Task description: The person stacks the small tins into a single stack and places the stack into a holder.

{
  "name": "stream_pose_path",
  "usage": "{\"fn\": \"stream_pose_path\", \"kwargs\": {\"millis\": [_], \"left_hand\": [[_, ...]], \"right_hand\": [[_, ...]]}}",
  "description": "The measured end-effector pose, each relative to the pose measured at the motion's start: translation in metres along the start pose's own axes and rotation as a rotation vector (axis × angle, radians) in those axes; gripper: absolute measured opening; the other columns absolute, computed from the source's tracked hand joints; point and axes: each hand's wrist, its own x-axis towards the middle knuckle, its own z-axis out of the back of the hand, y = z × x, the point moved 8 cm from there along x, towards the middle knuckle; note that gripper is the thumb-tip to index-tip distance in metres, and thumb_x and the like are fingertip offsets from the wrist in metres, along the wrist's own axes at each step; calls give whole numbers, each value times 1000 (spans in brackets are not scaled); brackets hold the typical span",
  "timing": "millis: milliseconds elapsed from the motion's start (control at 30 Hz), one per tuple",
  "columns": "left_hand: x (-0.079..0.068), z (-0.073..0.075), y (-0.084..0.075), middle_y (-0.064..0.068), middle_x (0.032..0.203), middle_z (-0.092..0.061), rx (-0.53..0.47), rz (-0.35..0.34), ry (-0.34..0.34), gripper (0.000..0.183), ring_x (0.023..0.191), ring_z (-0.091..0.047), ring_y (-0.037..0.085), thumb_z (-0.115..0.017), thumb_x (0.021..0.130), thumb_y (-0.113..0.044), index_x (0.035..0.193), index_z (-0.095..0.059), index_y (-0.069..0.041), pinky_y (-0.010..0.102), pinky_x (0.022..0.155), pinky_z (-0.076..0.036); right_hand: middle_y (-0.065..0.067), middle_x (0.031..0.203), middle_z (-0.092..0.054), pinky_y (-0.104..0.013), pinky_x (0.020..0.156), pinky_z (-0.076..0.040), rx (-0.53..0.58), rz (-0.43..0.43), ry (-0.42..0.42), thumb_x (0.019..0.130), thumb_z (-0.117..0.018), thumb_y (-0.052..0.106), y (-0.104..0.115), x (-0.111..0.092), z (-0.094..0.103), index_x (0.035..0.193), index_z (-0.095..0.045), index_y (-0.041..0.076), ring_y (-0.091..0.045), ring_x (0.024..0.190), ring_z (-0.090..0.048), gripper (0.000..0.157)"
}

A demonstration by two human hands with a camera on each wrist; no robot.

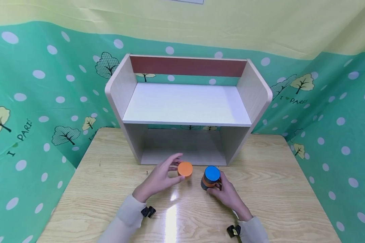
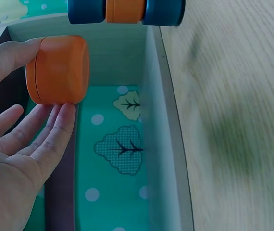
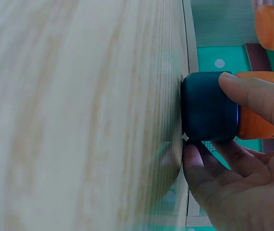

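My left hand (image 1: 160, 177) pinches a small round orange canister (image 2: 62, 70) between thumb and fingertips, off the tabletop and in front of the shelf. To its right stands an upright stack of round canisters, with a blue one (image 1: 212, 173) on top, an orange one (image 3: 258, 103) in the middle and a dark blue one (image 3: 206, 106) at the bottom. The thumb and fingers of my right hand (image 1: 228, 194) curl round the bottom canister, which rests on the table. A gap separates the held orange canister from the stack.
A two-tier shelf unit (image 1: 187, 103) with a white upper board stands behind both hands on the wooden table (image 1: 88, 189). Green and yellow patterned cloth (image 1: 42, 101) hangs behind and at the sides. Black clips (image 1: 148, 212) sit at both cuffs.
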Motion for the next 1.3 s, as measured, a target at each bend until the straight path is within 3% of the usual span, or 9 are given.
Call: {"fn": "stream_pose_path", "kwargs": {"millis": [300, 500, 867, 1300], "left_hand": [[8, 1, -5, -2, 132, -59, 9, 36, 8, 79, 115, -61, 13, -83, 85, -17, 151, -39, -18, 32, 98, -51], [12, -1, -9, -1, 132, -59, -9, 11, 26, 78, 116, -60, 15, -81, 87, -22, 152, -38, -17, 35, 99, -51], [20, -4, -16, -3, 133, -59, 6, -17, 35, 79, 114, -60, 12, -81, 87, -28, 152, -37, -20, 29, 99, -51], [31, -10, -27, -1, 133, -59, -14, -58, 47, 79, 113, -61, 10, -83, 85, -21, 151, -39, -17, 33, 98, -52]], "right_hand": [[-19, 141, -52, -53, 105, -44, -8, -11, 1, 85, -80, 4, -1, 1, 0, 151, -36, 9, -37, 129, -51, 80], [-19, 141, -52, -54, 106, -44, -7, -9, 1, 85, -80, 4, 1, 2, 0, 151, -35, 8, -38, 129, -51, 80], [-19, 141, -52, -53, 106, -44, -37, -21, -6, 84, -80, 4, -1, 2, 1, 150, -36, 8, -38, 129, -51, 79], [-19, 141, -53, -55, 105, -44, -23, -37, -23, 85, -81, 6, -1, 3, 1, 147, -40, 7, -37, 128, -52, 74]]}}
